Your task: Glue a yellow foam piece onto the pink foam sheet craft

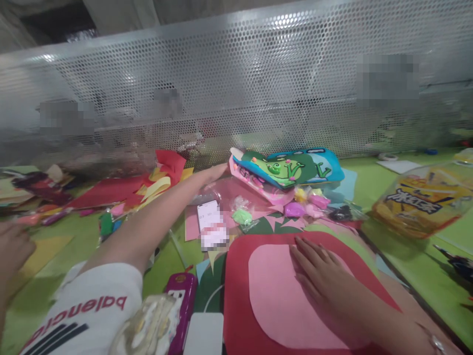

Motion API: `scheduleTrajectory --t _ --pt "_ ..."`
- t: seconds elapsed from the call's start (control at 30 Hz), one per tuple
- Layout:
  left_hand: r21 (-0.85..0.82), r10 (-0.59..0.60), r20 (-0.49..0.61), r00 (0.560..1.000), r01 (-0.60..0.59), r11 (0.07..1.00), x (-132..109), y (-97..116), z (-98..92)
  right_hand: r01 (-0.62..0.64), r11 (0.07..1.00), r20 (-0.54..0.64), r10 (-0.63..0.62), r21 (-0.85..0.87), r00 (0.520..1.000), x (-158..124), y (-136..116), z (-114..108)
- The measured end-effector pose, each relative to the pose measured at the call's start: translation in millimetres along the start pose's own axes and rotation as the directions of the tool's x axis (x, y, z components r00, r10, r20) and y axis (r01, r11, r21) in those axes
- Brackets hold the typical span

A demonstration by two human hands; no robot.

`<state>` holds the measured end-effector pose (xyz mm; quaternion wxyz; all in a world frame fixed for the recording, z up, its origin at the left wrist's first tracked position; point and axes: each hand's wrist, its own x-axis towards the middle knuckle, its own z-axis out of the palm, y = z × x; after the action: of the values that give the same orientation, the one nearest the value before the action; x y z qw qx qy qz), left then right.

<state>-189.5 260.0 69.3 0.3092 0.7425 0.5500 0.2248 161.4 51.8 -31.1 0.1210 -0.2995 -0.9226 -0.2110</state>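
Observation:
My right hand (314,268) lies flat, fingers stretched out, on a rounded pink paper piece (271,296), which rests on a larger red paper piece (236,276). My left arm reaches forward across the table. At its end, my left hand (222,170) meets the left edge of a pile of painted paper crafts (295,167) in blue, green and pink; its fingers are hidden there, so their grip does not show. A phone (212,224) with a lit screen lies below that arm, beside a bag of light green clay (242,217).
Bags of pink clay (294,209) lie beyond the red paper. A purple case (185,305) and a white box (204,333) stand at the front. An orange snack bag (421,202) is at right. Another person's hand (15,251) shows at the left edge. A perforated metal screen (236,88) crosses the back.

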Motion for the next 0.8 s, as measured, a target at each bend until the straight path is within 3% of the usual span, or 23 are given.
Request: scheduleTrajectory --t 0.03,0.13,0.47,0.8 --pt "-0.084 0.017 0.048 0.999 -0.013 0.996 3 8 2.0 -0.012 1.0 -0.001 0.012 0.0 1.0 0 0 -1" --pt "-0.126 0.064 0.077 0.995 -0.054 0.991 12 21 2.7 -0.038 0.999 0.01 0.038 0.0 0.999 1 -1 -2" --pt "-0.027 0.219 0.067 0.973 -0.218 0.976 45 9 4.5 -0.088 0.995 0.05 0.086 0.052 0.995 -2 -1 4" --pt "-0.041 0.285 0.056 0.957 -0.283 0.958 47 38 12.4 -0.036 0.999 0.007 0.036 0.02 0.999 2 0 -6"
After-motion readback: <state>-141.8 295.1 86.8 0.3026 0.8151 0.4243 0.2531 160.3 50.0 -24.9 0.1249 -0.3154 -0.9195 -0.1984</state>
